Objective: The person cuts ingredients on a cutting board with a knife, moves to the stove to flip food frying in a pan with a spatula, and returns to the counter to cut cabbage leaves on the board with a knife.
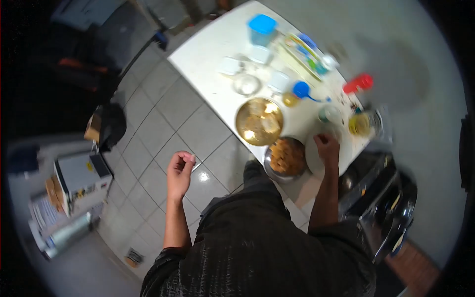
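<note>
My left hand (180, 171) is raised over the floor tiles, away from the table, with thumb and fingers pinched together. A thin pale streak shows by its fingertips, too small to name. Over a round white plate (316, 166) at the table's near right corner is my right hand (326, 145), its fingers curled together; what they hold, if anything, is hidden. Left of the plate stands a metal bowl (267, 167) of orange-brown coated food pieces (287, 156). A second metal bowl (239, 129) beside it contains pale pieces (269, 123) in liquid.
The white table (208, 54) carries a blue-lidded container (262, 29), a clear bowl (246, 85), a blue measuring cup (301, 89), a glass (329, 115), a long tray (302, 57) and a red bottle (358, 83). Black plastic bags (386, 198) sit right of me.
</note>
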The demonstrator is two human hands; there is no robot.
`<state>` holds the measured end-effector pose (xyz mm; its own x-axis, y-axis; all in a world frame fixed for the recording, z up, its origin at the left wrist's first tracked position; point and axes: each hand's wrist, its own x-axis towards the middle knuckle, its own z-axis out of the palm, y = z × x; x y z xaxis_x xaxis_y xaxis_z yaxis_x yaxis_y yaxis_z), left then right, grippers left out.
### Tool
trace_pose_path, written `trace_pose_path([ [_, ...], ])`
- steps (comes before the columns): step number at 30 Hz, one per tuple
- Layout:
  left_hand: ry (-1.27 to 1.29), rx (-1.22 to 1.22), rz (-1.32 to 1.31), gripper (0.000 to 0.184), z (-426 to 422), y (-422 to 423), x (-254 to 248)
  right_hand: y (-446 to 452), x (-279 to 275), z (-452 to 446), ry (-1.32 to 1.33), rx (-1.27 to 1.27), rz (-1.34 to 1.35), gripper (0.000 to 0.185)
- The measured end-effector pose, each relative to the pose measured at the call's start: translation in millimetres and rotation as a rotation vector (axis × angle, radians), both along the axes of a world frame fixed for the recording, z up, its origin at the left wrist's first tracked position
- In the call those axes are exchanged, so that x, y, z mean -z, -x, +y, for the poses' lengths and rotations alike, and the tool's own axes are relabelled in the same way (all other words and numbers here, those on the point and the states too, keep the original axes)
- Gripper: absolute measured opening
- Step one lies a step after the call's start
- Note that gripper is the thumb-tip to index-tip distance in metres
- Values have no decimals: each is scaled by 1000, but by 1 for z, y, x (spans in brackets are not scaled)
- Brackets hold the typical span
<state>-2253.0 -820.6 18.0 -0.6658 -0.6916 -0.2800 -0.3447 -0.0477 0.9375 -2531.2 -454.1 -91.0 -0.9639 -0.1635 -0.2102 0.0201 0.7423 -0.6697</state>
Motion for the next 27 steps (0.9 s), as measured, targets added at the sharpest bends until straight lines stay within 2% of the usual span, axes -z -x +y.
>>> trace_pose_path([
  [2,-3,-111,39,7,-10,-46,3,-11,6,-26,113,-195,12,25],
  [5,11,-236,31,11,-17,-133,2,-44,-13,-98,148,-366,-146,19],
  [10,30,-618,184,11,1,-307,-2,-144,-43,-231,90,-766,-298,22],
  [12,-13,-745,192,14,18,-381,0,-209,-48,-280,77,-952,-331,23],
  [14,32,-883,220,15,38,-453,3,-282,-48,-328,304,-1076,-269,26],
  [16,32,-1014,208,21,59,-514,-3,-364,-63,-370,367,-1246,-345,28],
  [18,132,-1220,227,26,80,-568,-4,-448,-79,-401,418,-1274,-344,29],
  [20,145,-1266,30,24,113,-617,-11,-514,-85,-425,315,-1430,-394,30],
  [22,128,-1360,-88,26,126,-681,-19,-597,-95,-453,30,-1542,-372,31],
  [26,78,-1595,-20,19,163,-767,-2,-721,-67,-480,66,-1727,-458,34],
  [27,78,-1669,-4,17,168,-784,3,-751,-53,-484,201,-1770,-514,35],
])
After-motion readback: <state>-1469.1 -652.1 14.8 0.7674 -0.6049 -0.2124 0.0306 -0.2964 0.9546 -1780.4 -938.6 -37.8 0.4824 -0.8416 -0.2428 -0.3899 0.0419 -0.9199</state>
